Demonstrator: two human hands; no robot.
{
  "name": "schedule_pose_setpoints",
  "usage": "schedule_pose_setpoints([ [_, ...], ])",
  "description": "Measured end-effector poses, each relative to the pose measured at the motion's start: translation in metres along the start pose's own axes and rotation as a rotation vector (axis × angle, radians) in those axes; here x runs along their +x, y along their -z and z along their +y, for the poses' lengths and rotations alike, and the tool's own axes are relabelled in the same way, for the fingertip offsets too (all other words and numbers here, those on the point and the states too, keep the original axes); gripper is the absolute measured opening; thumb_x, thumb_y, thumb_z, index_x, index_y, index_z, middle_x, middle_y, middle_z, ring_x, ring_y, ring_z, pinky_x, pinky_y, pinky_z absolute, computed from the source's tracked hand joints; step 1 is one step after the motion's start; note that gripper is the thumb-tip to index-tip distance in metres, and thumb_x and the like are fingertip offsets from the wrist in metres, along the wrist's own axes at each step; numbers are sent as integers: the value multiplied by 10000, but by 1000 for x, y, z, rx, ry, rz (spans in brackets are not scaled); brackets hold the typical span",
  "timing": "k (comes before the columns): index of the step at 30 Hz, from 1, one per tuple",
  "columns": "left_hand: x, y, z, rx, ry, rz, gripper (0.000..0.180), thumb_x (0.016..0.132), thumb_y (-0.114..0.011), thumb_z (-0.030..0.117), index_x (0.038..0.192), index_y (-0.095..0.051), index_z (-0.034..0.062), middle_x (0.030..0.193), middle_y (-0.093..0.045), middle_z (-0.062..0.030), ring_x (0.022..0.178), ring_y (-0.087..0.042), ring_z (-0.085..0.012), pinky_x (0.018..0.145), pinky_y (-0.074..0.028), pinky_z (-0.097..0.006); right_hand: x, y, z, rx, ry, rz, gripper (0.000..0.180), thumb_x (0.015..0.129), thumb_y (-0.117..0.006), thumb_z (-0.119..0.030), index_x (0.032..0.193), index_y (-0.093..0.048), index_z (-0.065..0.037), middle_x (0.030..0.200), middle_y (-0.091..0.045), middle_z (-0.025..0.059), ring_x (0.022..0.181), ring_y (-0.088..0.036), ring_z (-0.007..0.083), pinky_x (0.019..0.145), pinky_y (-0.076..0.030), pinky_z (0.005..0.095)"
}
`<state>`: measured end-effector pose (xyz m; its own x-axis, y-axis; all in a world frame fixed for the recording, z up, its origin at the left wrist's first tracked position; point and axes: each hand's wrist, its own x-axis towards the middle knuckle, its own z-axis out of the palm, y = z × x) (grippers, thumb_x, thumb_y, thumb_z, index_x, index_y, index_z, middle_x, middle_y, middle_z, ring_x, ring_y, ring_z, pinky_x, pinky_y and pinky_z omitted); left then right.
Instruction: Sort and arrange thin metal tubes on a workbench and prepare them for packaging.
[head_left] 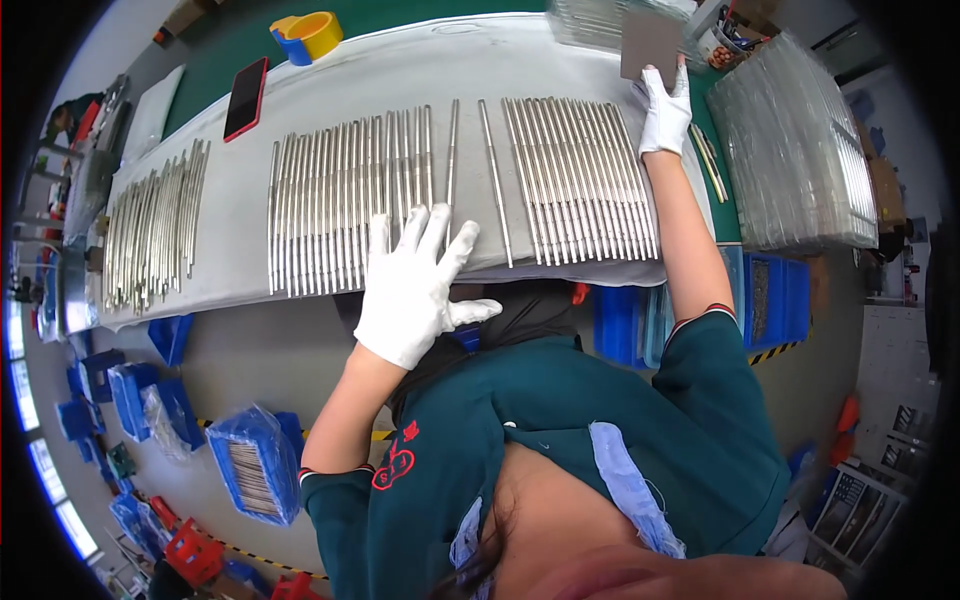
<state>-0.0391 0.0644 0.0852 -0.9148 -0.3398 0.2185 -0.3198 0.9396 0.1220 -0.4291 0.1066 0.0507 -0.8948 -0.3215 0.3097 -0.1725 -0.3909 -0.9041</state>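
Observation:
My left hand (412,285), in a white glove, lies with fingers spread over the lower ends of the middle row of slim metal rods (325,210). Its fingertips touch or hover just over the rods; I cannot tell which. Two single rods (495,180) lie apart between this row and the right-hand row of rods (580,180). My right hand (666,112), also gloved in white, reaches to the far right of the table. It grips the lower edge of a grey-brown rectangular plate (650,45), which partly covers its fingertips.
A looser group of rods (155,230) lies at the left of the pale table cover (235,185). Behind are a red-edged phone (246,98) and a yellow tape roll (318,38). Stacked clear plastic packs (790,150) stand at right. Blue bins (620,325) sit below the table edge.

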Motion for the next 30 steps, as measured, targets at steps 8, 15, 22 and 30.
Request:
schedule_pose_setpoints([
  [8, 37, -25, 25, -128, -132, -10, 973, 662, -730, 675, 1447, -489, 152, 1419, -513, -200, 1318, -491, -379, 1128, -252, -630, 1, 2, 2, -38, 26, -2, 733, 881, -772, -161, 1507, -416, -29, 1282, -627, 96, 1090, -615, 139, 943, -502, 270],
  [15, 60, -43, 46, -222, -232, 5, 914, 702, -718, 666, 1442, -501, 175, 1452, -500, -181, 1351, -467, -373, 1141, -229, -642, -3, -4, -3, -111, 38, -6, 758, 875, -775, -183, 1519, -403, -36, 1292, -631, 105, 1104, -618, 142, 954, -493, 269],
  [22, 44, -27, 35, -178, -180, -19, 895, 690, -727, 655, 1408, -530, 159, 1437, -509, -190, 1334, -482, -374, 1127, -248, -640, 3, 3, 7, -71, 23, -18, 707, 914, -743, -157, 1519, -392, -48, 1317, -601, 99, 1102, -625, 162, 922, -554, 300],
  [30, 10, -8, 9, -47, -69, -24, 960, 666, -711, 678, 1415, -511, 111, 1386, -523, -229, 1263, -525, -362, 1104, -256, -630, 13, 17, 19, -233, 116, -25, 714, 912, -753, -242, 1515, -416, -61, 1357, -595, 83, 1168, -590, 147, 993, -479, 276],
])
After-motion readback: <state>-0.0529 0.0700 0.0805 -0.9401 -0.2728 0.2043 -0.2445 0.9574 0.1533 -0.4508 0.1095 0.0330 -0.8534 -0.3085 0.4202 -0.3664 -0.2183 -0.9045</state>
